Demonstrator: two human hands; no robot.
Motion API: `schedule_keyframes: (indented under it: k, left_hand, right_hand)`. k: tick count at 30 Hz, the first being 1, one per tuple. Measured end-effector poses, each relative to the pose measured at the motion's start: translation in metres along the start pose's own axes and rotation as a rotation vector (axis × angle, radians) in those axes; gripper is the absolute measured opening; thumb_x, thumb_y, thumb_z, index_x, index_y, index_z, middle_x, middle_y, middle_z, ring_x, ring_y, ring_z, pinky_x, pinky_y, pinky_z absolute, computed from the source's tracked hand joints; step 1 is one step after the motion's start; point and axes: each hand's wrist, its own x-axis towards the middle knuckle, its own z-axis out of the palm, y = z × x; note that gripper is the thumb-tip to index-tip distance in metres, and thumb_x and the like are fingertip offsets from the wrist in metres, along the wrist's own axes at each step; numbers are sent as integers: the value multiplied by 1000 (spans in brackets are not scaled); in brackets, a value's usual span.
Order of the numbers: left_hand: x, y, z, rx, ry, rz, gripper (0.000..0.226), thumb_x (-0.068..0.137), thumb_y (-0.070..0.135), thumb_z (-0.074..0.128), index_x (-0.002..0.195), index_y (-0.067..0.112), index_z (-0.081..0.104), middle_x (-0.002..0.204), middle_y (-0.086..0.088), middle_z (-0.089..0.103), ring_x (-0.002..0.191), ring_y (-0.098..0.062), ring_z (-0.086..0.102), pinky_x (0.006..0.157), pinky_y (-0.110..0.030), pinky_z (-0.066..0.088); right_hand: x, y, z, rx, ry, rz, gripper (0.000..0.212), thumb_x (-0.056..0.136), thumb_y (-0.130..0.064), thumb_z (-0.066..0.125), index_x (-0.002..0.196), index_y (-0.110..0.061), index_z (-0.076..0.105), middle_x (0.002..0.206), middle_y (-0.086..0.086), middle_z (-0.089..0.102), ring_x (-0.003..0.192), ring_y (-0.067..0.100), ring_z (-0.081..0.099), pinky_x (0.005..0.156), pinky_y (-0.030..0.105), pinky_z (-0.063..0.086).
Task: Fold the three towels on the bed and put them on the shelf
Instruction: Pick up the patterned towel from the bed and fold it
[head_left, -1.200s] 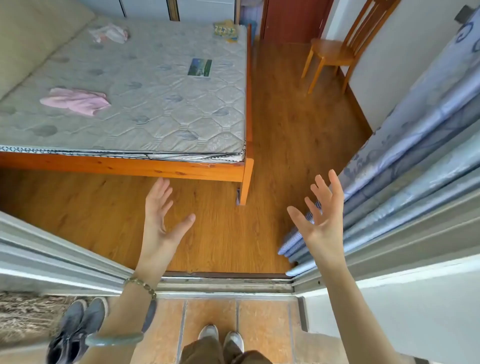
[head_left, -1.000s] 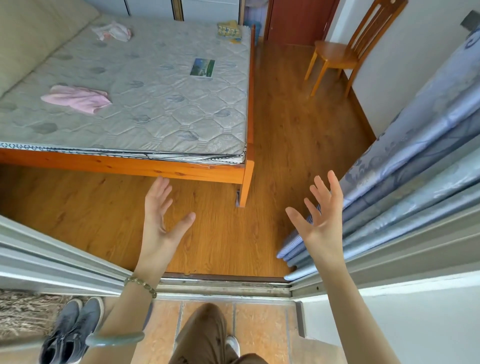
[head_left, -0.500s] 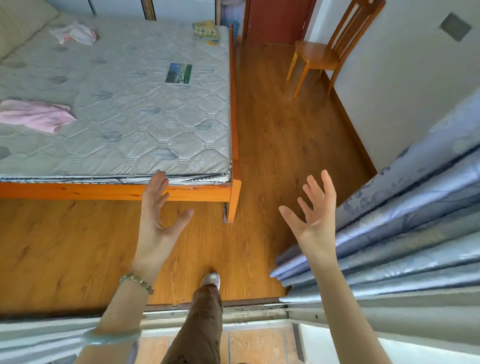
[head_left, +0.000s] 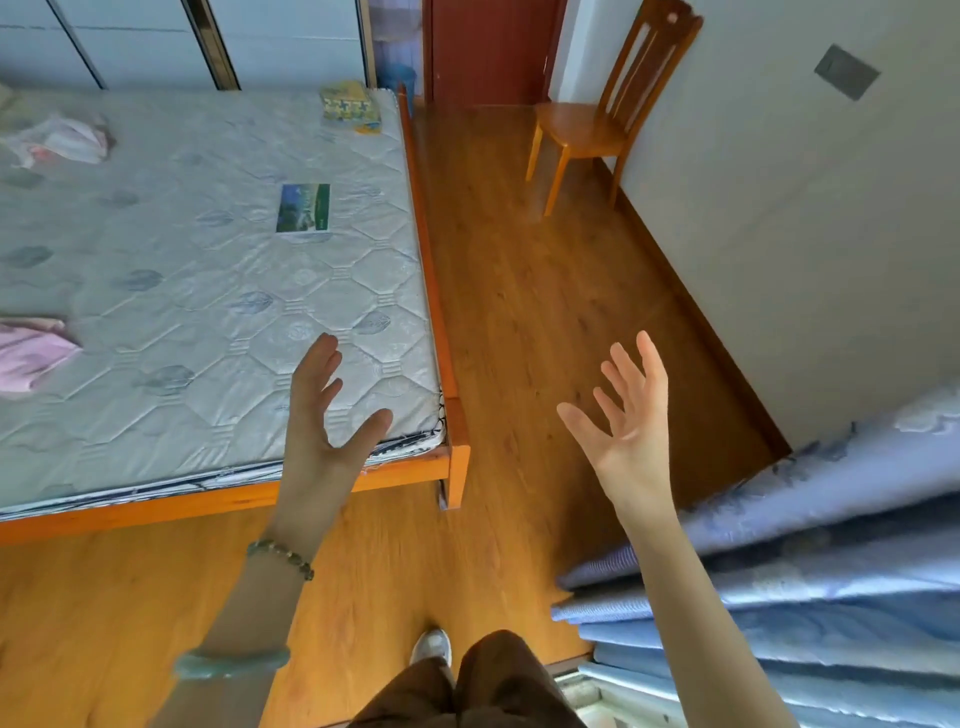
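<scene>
The approach to the bed (head_left: 208, 312) is judged in hand; left hand (head_left: 322, 415) and right hand (head_left: 628, 421) are spread, nothing held. The pink towel (head_left: 31, 353), crumpled on the bed, should be reached first

The left hand (head_left: 322, 431) and right hand (head_left: 631, 431) are hovering with fingers spread, holding nothing. A crumpled pink towel (head_left: 31, 358), a crumpled white towel (head_left: 62, 140) and a yellow patterned cloth (head_left: 350, 104) are lying well apart on the quilted grey mattress (head_left: 208, 312).

Floor (head_left: 545, 312) betw bed (head_left: 431, 291) & wall open; curtain (head_left: 805, 571) crowds right.
</scene>
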Motion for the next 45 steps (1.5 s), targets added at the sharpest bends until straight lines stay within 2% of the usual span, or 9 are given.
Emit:
schedule_keyframes:
  k: [5, 11, 17, 23, 28, 31, 34, 41, 45]
  left_hand:
    - [40, -10, 21, 2, -27, -9, 79, 77, 16, 67, 147, 23, 30, 147, 14, 38, 135, -1, 38, 110, -22, 34]
    - [107, -32, 55, 33, -18, -8, 79, 82, 3, 71, 147, 19, 30, 149, 10, 38, 137, -6, 37, 113, -34, 33]
    - [204, -62, 110, -1, 103, 5, 77, 78, 15, 68, 145, 20, 32, 151, 5, 37, 137, -8, 39, 111, -33, 34]
    - [310, -78, 190, -29, 234, -16, 76, 75, 29, 70, 142, 26, 34, 150, 4, 38, 136, -9, 40, 111, -33, 35]
    - [393, -81, 231, -48, 317, -6, 72, 78, 15, 68, 142, 22, 35, 149, 1, 39, 136, -8, 40, 113, -35, 34]
    - [439, -84, 250, -22, 292, 11, 75, 75, 29, 69, 142, 22, 36, 149, 0, 40, 135, -9, 40, 111, -33, 35]
    - [482, -96, 266, -14, 294, 11, 77, 74, 32, 70, 143, 20, 36, 149, 0, 41, 136, -10, 40, 110, -33, 36]
    - [608, -144, 295, 38, 256, 4, 72, 82, 20, 68, 145, 17, 35, 149, 5, 40, 136, -7, 39, 110, -29, 36]
    - [709, -166, 292, 29, 243, 8, 72, 80, 22, 68, 144, 16, 35, 149, 4, 41, 136, -8, 39, 110, -30, 36]
  right_hand:
    - [42, 6, 1, -21, 42, 21, 93, 76, -15, 78, 148, -29, 20, 150, -5, 36, 134, 6, 40, 111, 35, 38]
    - [123, 28, 0, -21, 45, 44, 91, 75, -13, 79, 146, -29, 24, 149, -5, 37, 134, 5, 40, 112, 36, 37]
    - [254, 70, -9, -48, 17, 99, 84, 77, -24, 78, 141, -42, 26, 148, -13, 38, 130, 6, 43, 108, 35, 42]
    - [390, 105, -43, -85, -47, 82, 85, 73, -40, 74, 143, -40, 27, 148, -16, 37, 131, 6, 43, 108, 34, 42]
    - [481, 120, -57, -85, -63, 48, 83, 72, -41, 73, 141, -41, 27, 148, -14, 38, 131, 5, 43, 108, 35, 42]
    - [531, 130, -59, -90, -66, 42, 84, 72, -39, 73, 143, -38, 27, 148, -13, 38, 131, 5, 43, 109, 35, 41]
    - [579, 142, -54, -95, -80, 50, 83, 72, -40, 72, 142, -38, 28, 147, -13, 39, 130, 6, 43, 109, 35, 41]
    - [712, 172, -14, -85, -87, 36, 83, 72, -37, 73, 143, -34, 29, 147, -12, 40, 131, 4, 42, 110, 34, 40]
    - [805, 179, 29, -69, -77, 19, 81, 73, -35, 73, 142, -33, 31, 145, -12, 42, 130, 2, 43, 107, 26, 41]
